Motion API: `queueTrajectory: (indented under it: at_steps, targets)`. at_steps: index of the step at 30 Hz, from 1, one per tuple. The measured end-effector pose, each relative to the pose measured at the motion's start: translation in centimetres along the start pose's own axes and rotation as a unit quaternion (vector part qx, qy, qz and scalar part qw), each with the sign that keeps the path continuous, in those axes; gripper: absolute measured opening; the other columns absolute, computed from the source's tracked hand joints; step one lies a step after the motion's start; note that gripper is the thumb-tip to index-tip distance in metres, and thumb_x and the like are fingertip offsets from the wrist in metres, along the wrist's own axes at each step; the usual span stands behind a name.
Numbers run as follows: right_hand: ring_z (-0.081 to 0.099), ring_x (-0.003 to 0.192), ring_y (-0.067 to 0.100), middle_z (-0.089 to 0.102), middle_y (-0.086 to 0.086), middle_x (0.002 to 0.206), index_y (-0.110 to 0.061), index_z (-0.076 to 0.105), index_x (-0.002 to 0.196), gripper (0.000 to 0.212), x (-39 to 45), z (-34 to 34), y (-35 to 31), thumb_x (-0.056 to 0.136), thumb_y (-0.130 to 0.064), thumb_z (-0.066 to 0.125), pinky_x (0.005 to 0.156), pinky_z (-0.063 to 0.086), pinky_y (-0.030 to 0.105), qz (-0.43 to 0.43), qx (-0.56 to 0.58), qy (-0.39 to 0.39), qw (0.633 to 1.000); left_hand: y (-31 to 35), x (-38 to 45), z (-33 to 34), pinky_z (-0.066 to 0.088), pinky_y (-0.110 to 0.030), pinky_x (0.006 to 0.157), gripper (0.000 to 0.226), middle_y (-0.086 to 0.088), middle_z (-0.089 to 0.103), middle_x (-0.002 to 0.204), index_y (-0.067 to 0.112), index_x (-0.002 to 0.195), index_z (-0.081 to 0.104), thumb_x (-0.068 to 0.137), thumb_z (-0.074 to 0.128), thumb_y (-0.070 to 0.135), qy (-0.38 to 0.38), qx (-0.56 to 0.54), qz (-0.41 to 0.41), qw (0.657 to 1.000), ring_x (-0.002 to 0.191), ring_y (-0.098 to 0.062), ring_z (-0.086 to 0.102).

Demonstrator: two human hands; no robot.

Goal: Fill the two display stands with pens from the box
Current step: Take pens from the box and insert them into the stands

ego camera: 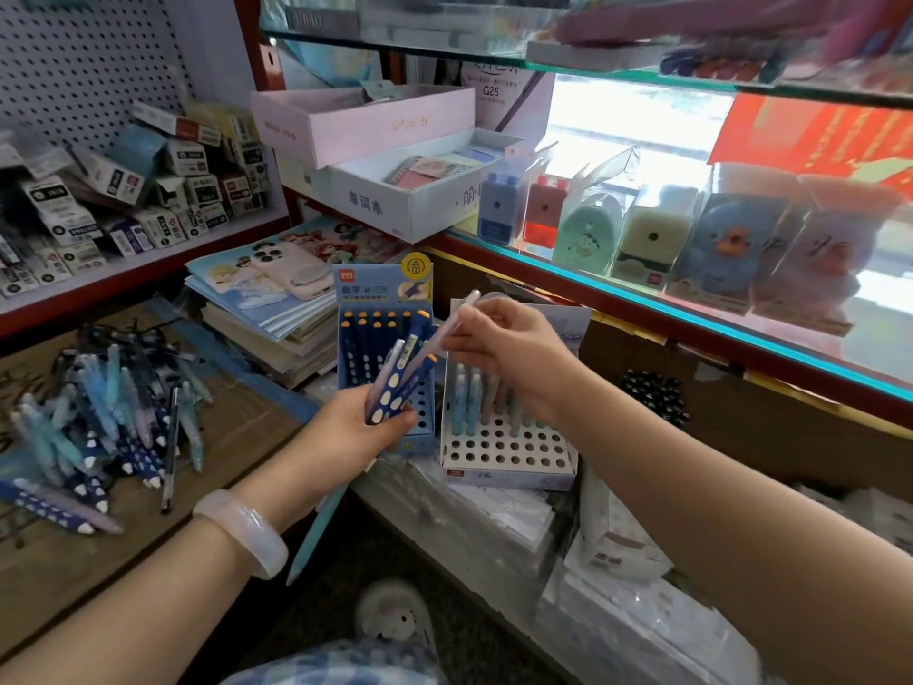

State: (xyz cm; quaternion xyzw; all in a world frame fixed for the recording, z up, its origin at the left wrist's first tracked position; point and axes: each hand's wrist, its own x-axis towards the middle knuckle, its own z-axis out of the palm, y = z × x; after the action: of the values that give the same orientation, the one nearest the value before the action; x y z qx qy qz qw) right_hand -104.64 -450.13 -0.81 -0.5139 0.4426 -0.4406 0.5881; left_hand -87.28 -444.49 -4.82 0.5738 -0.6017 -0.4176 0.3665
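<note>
Flattened brown cardboard [148, 526], lower left: bore a loose heap of pens [94, 427], blue and dark blue, lying in all directions. Stack of books [276, 333] just behind it, topped by cartoon-printed covers and a pink-cased phone [291, 269]. White wrapped packs [494, 526], centre: carried two display stands side by side, a blue stand [383, 299] and a white stand [509, 454] with rows of round holes. Glass shelf [691, 313], right: held a row of boxed sharpeners [652, 234].
</note>
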Motion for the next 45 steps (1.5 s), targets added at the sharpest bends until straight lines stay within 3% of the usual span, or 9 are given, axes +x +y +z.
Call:
queueTrajectory:
  at_steps: [5, 8, 14, 18, 25, 31, 36, 41, 45]
  targets:
    - [0.07, 0.079, 0.012, 0.067, 0.007, 0.093, -0.014, 0.056, 0.097, 0.008, 0.4, -2.6, -2.0, 0.092, -0.02, 0.056, 0.071, 0.058, 0.022, -0.037, 0.027, 0.134, 0.99, -0.3, -0.2, 0.4, 0.042, -0.017, 0.058, 0.012, 0.007, 0.055, 0.062, 0.018, 0.078, 0.059, 0.09, 0.058, 0.015, 0.009, 0.045, -0.016, 0.999, 0.058, -0.002, 0.053]
    - [0.069, 0.083, 0.012, 0.066, 0.005, 0.098, -0.019, 0.052, 0.096, 0.006, 0.7, -4.7, -1.3, 0.093, -0.021, 0.056, 0.069, 0.057, 0.02, -0.094, -0.105, 0.199, 0.97, -0.4, -0.2, 0.2, 0.035, -0.02, 0.055, 0.022, 0.005, 0.052, 0.06, 0.021, 0.069, 0.053, 0.09, 0.058, 0.015, 0.037, 0.06, -0.03, 0.997, 0.057, -0.006, 0.049]
    - [0.06, 0.082, 0.001, 0.062, -0.01, 0.091, -0.02, 0.058, 0.098, 0.009, 0.7, -6.0, 3.3, 0.09, -0.022, 0.061, 0.065, 0.046, 0.011, -0.13, -0.391, 0.148, 0.899, -0.4, -0.1, 0.0, 0.037, -0.024, 0.055, 0.018, 0.003, 0.052, 0.06, 0.02, 0.073, 0.055, 0.09, 0.058, 0.015, 0.044, 0.06, -0.039, 0.996, 0.057, -0.008, 0.048]
    - [0.06, 0.079, 0.005, 0.06, -0.009, 0.082, -0.019, 0.055, 0.089, 0.009, 0.8, -6.1, 4.6, 0.089, -0.024, 0.062, 0.068, 0.046, 0.013, -0.128, -0.399, 0.158, 0.894, -0.5, -0.5, -0.1, 0.036, -0.018, 0.052, 0.018, 0.006, 0.055, 0.058, 0.023, 0.073, 0.057, 0.089, 0.059, 0.014, 0.034, 0.085, -0.031, 0.995, 0.052, 0.0, 0.049]
    - [0.061, 0.08, 0.014, 0.063, -0.003, 0.086, -0.015, 0.055, 0.09, 0.011, 1.3, -5.8, 5.6, 0.091, -0.024, 0.06, 0.077, 0.054, 0.034, -0.117, -0.456, 0.154, 0.869, -0.7, -0.5, -0.1, 0.036, -0.018, 0.052, 0.015, 0.005, 0.055, 0.06, 0.021, 0.075, 0.058, 0.09, 0.059, 0.015, 0.036, 0.093, -0.041, 0.994, 0.053, -0.003, 0.049]
    - [0.058, 0.085, 0.011, 0.061, -0.006, 0.089, -0.019, 0.058, 0.09, 0.007, 1.7, -5.6, 5.9, 0.09, -0.025, 0.062, 0.077, 0.051, 0.029, -0.116, -0.469, 0.153, 0.862, -1.2, -0.5, -0.2, 0.036, -0.019, 0.052, 0.012, 0.003, 0.055, 0.06, 0.017, 0.077, 0.059, 0.089, 0.059, 0.015, 0.041, 0.093, -0.05, 0.994, 0.054, -0.005, 0.05]
    - [0.043, 0.103, 0.011, 0.053, -0.004, 0.107, -0.013, 0.065, 0.102, 0.019, 1.6, -6.0, 7.2, 0.088, -0.026, 0.063, 0.079, 0.035, 0.023, -0.112, -0.495, 0.176, 0.843, -1.7, -0.5, -0.5, 0.038, -0.018, 0.051, 0.012, 0.004, 0.055, 0.057, 0.016, 0.077, 0.06, 0.089, 0.059, 0.014, 0.044, 0.089, -0.064, 0.993, 0.05, -0.004, 0.05]
    - [0.043, 0.112, 0.016, 0.051, -0.001, 0.115, -0.015, 0.062, 0.11, 0.022, 1.7, -5.2, 7.2, 0.091, -0.026, 0.059, 0.079, 0.038, 0.024, -0.106, -0.542, 0.164, 0.818, -1.7, -0.5, -0.6, 0.039, -0.019, 0.053, 0.01, 0.002, 0.056, 0.06, 0.014, 0.08, 0.061, 0.089, 0.059, 0.015, 0.048, 0.089, -0.065, 0.993, 0.054, -0.006, 0.051]
    - [0.045, 0.116, 0.016, 0.052, -0.001, 0.122, -0.019, 0.057, 0.118, 0.029, 1.9, -4.9, 7.0, 0.09, -0.025, 0.059, 0.089, 0.043, 0.029, -0.114, -0.512, 0.175, 0.833, -1.4, -0.6, -0.5, 0.037, -0.019, 0.054, 0.01, 0.003, 0.057, 0.061, 0.017, 0.08, 0.061, 0.089, 0.059, 0.017, 0.042, 0.094, -0.059, 0.993, 0.056, -0.006, 0.052]
